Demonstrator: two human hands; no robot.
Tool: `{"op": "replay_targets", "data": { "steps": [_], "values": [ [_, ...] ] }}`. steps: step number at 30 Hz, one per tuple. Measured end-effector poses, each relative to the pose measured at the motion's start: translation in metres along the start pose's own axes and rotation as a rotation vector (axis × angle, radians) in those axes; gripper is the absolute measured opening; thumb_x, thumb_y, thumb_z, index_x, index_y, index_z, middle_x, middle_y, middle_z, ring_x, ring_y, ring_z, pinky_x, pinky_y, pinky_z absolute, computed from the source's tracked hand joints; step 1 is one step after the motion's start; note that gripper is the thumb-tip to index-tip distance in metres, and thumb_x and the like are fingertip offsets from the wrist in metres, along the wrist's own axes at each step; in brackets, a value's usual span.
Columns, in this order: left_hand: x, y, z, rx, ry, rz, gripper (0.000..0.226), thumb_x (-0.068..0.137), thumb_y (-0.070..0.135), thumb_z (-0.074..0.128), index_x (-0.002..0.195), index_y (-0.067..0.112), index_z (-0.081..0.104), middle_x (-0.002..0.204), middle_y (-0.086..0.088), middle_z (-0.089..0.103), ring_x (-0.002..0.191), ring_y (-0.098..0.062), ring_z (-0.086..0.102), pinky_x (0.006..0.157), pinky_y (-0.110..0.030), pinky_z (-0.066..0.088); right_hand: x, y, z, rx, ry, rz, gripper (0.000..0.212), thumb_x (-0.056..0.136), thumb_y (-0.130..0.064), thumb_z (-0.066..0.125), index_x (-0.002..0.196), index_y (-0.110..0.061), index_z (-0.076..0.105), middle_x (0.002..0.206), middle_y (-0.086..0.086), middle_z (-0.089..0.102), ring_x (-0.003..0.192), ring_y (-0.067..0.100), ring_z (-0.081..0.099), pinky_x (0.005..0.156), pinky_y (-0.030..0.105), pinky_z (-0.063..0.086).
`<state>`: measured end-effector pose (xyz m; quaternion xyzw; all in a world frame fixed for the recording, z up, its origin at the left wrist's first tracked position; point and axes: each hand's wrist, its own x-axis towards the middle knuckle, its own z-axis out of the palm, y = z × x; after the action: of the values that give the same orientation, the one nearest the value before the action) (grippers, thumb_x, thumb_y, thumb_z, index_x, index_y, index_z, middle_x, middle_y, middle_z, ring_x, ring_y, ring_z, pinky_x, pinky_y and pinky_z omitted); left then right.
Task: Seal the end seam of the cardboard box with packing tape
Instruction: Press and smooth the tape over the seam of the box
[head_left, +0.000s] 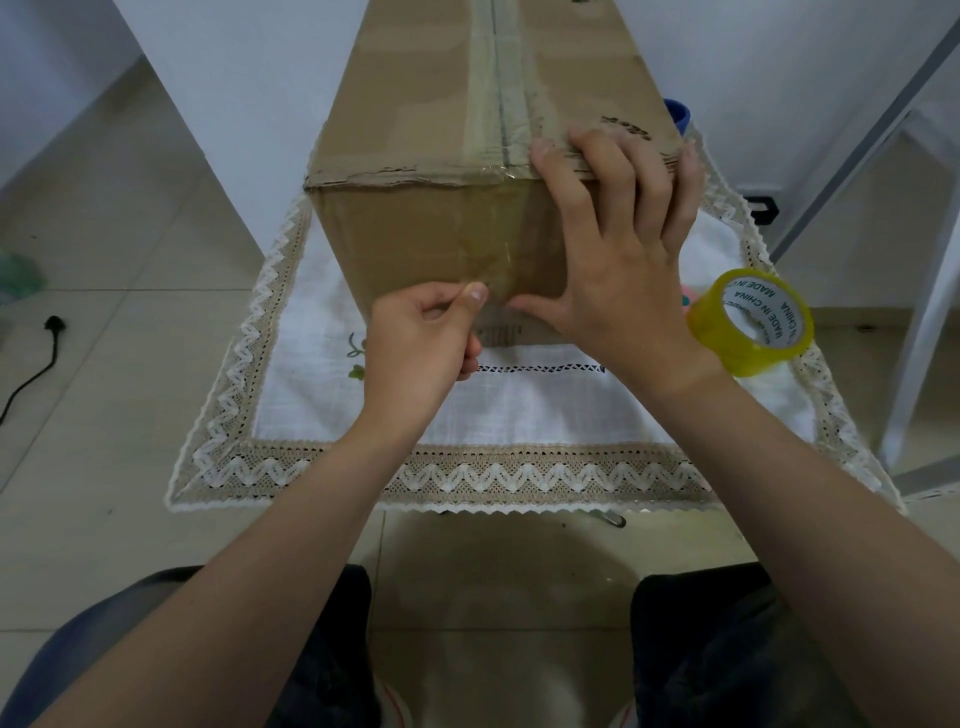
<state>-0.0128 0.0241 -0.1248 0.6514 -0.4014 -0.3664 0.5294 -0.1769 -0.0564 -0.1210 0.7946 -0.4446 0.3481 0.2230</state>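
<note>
A long brown cardboard box lies on a small cloth-covered table, its near end facing me. Clear tape runs along the top seam and down the near end face. My left hand is curled low at that face, its thumb pressing the tape's lower end against the cardboard. My right hand lies spread over the box's near right corner, fingers on the top edge and thumb on the end face. A yellow roll of packing tape stands on the cloth to the right, beside my right wrist.
The white cloth with a lace zigzag border covers the table. A blue object peeks out behind the box at right. A white metal frame stands at right. A black cable lies on the tiled floor at left.
</note>
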Motion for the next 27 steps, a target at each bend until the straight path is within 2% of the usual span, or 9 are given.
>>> {"op": "replay_targets", "data": {
  "steps": [4, 6, 10, 12, 14, 19, 21, 24, 27],
  "values": [
    [-0.001, 0.000, 0.000, 0.028, 0.006, 0.023, 0.010, 0.100, 0.030, 0.069, 0.091, 0.028, 0.074, 0.047, 0.005, 0.062, 0.044, -0.007, 0.059, 0.055, -0.029, 0.059, 0.001, 0.001, -0.006, 0.035, -0.046, 0.007, 0.115, 0.063, -0.082, 0.074, 0.156, -0.025, 0.036, 0.156, 0.010, 0.044, 0.147, 0.030, 0.028, 0.124, 0.062, 0.011],
    [-0.002, 0.001, 0.001, 0.052, 0.014, 0.036, 0.013, 0.100, 0.030, 0.069, 0.088, 0.030, 0.073, 0.047, 0.006, 0.063, 0.043, -0.006, 0.059, 0.056, -0.031, 0.060, 0.003, -0.002, -0.011, 0.119, -0.028, 0.039, 0.100, 0.075, -0.085, 0.065, 0.152, -0.025, 0.047, 0.152, 0.008, 0.048, 0.144, 0.031, 0.036, 0.123, 0.061, 0.015],
    [-0.002, 0.000, 0.000, 0.123, 0.057, 0.068, 0.014, 0.098, 0.038, 0.068, 0.086, 0.035, 0.072, 0.048, 0.008, 0.065, 0.047, -0.006, 0.064, 0.067, -0.040, 0.065, 0.013, -0.007, -0.020, 0.220, 0.059, 0.139, 0.059, 0.092, -0.071, 0.059, 0.134, -0.030, 0.064, 0.134, -0.001, 0.059, 0.127, 0.027, 0.049, 0.111, 0.047, 0.028],
    [-0.003, 0.000, -0.001, 0.187, 0.079, 0.088, 0.017, 0.096, 0.046, 0.067, 0.084, 0.036, 0.073, 0.050, 0.009, 0.068, 0.052, -0.008, 0.068, 0.074, -0.047, 0.065, 0.018, -0.010, -0.020, 0.225, 0.083, 0.171, 0.048, 0.095, -0.065, 0.057, 0.126, -0.030, 0.068, 0.127, -0.002, 0.062, 0.120, 0.028, 0.052, 0.105, 0.047, 0.031],
    [-0.004, 0.002, -0.001, 0.245, 0.098, 0.091, 0.020, 0.095, 0.050, 0.065, 0.081, 0.038, 0.073, 0.052, 0.012, 0.069, 0.055, -0.008, 0.071, 0.077, -0.045, 0.064, 0.020, -0.013, -0.020, 0.229, 0.100, 0.187, 0.042, 0.096, -0.061, 0.058, 0.122, -0.029, 0.070, 0.124, -0.001, 0.063, 0.118, 0.029, 0.053, 0.103, 0.047, 0.032],
    [-0.005, 0.005, -0.002, 0.323, 0.112, 0.095, 0.026, 0.095, 0.054, 0.063, 0.078, 0.037, 0.074, 0.052, 0.013, 0.069, 0.061, -0.011, 0.072, 0.079, -0.041, 0.062, 0.020, -0.015, -0.019, 0.214, 0.116, 0.192, 0.034, 0.098, -0.051, 0.058, 0.121, -0.030, 0.070, 0.125, -0.002, 0.063, 0.119, 0.028, 0.053, 0.105, 0.047, 0.031],
    [-0.005, 0.005, -0.001, 0.339, 0.124, 0.105, 0.026, 0.095, 0.055, 0.062, 0.084, 0.036, 0.076, 0.054, 0.013, 0.070, 0.064, -0.010, 0.073, 0.078, -0.040, 0.062, 0.019, -0.015, -0.019, 0.209, 0.116, 0.190, 0.033, 0.098, -0.050, 0.058, 0.121, -0.030, 0.070, 0.125, -0.002, 0.063, 0.119, 0.028, 0.053, 0.105, 0.047, 0.031],
    [-0.008, 0.006, 0.000, 0.333, 0.130, 0.122, 0.032, 0.095, 0.059, 0.060, 0.089, 0.033, 0.079, 0.057, 0.012, 0.071, 0.064, -0.008, 0.073, 0.076, -0.039, 0.062, 0.020, -0.017, -0.020, 0.204, 0.110, 0.205, 0.039, 0.097, -0.058, 0.058, 0.120, -0.029, 0.070, 0.123, -0.002, 0.063, 0.118, 0.028, 0.053, 0.105, 0.047, 0.031],
    [-0.008, 0.007, -0.001, 0.330, 0.124, 0.131, 0.032, 0.097, 0.055, 0.059, 0.079, 0.036, 0.076, 0.056, 0.011, 0.071, 0.059, -0.004, 0.071, 0.073, -0.039, 0.062, 0.025, -0.023, -0.017, 0.158, 0.113, 0.256, 0.053, 0.092, -0.073, 0.055, 0.116, -0.027, 0.070, 0.118, 0.002, 0.063, 0.114, 0.031, 0.054, 0.103, 0.049, 0.036]
  ]
}}
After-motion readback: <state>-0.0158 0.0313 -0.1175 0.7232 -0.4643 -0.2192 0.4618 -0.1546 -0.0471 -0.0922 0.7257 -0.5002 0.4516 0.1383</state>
